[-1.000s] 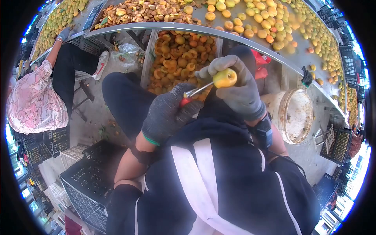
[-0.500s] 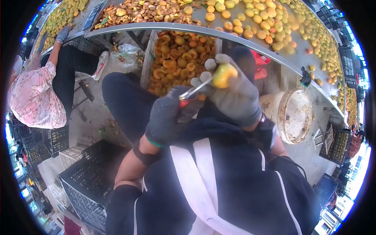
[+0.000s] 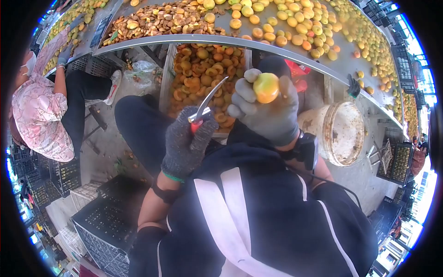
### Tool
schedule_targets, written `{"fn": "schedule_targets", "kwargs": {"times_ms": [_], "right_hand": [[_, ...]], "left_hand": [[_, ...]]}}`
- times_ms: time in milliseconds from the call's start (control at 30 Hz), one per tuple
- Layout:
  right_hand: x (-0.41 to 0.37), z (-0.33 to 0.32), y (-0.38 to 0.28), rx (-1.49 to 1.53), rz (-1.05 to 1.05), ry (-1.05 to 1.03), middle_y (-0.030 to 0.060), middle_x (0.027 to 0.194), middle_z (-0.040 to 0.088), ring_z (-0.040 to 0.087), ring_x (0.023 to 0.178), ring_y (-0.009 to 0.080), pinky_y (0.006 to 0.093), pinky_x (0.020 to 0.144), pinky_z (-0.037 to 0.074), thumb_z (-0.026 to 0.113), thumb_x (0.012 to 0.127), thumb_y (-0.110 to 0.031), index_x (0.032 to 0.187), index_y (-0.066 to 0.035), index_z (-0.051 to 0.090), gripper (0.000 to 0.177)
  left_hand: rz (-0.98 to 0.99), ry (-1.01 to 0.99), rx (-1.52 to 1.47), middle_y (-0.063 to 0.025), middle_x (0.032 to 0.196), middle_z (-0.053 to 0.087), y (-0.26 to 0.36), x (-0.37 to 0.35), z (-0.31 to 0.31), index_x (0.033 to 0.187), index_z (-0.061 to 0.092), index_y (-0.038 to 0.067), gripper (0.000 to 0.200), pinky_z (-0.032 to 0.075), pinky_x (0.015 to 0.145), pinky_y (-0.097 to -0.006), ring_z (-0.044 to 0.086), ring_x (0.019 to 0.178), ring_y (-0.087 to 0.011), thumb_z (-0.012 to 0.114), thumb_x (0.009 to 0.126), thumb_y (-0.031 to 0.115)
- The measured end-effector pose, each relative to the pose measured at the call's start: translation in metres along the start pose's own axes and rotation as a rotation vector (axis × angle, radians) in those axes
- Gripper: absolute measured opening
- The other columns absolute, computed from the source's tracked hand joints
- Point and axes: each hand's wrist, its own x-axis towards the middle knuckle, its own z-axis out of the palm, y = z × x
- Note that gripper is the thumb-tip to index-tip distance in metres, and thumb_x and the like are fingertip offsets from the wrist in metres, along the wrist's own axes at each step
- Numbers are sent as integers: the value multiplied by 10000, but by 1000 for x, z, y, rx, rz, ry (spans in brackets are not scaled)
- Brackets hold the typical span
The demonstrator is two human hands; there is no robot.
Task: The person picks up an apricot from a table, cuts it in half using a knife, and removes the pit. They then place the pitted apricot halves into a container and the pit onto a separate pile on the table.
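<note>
In my left hand [image 3: 188, 141], in a dark grey knit glove, is a small knife [image 3: 208, 102] with a red handle and a curved blade pointing up and to the right. My right hand [image 3: 270, 114], gloved in lighter grey with the palm up, grips a whole yellow-orange apricot [image 3: 266, 87] between fingers and thumb. The blade is apart from the fruit. Beyond both hands, a crate [image 3: 164, 87] under the table edge holds many halved apricots [image 3: 207, 74].
A metal-edged table [image 3: 217, 39] carries brown pits [image 3: 161, 23] and whole apricots [image 3: 300, 23]. A stained white bucket [image 3: 344, 134] stands at right, a black crate [image 3: 104, 221] at lower left. A co-worker in a pink patterned top [image 3: 41, 115] sits at left, reaching to the table.
My left hand has drawn back from the apricot, and the knife blade, earlier against the fruit, now points upward. The right hand still grips the apricot. The view has shifted slightly.
</note>
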Motion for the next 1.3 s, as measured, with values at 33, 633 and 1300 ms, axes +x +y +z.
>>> {"fn": "schedule_targets", "kwargs": {"times_ms": [33,633,1300], "right_hand": [[-1,1,0,1,-1,0,62,962,533,511,796,168,394,892,432,527,931,-490,1202,-55,535,512],[-5,22,-4,-1090,-169,-55,81,1094,568,555,1097,163,383,1034,400,648,810,-28,1148,-22,514,363],[0,45,13,-1110,-98,-14,50,986,580,605,1155,249,366,1057,390,671,780,-7,1066,-26,522,323]], "left_hand": [[-13,-6,-8,-105,859,656,1,0,1,1023,620,4,164,512,646,-296,675,743,-207,670,885,78],[227,-186,427,-151,868,658,0,1,5,1016,639,34,236,523,650,-351,670,753,-311,740,810,84],[311,-206,306,-167,848,656,-33,2,10,1050,637,45,280,508,667,-446,636,800,-386,684,785,121]]}}
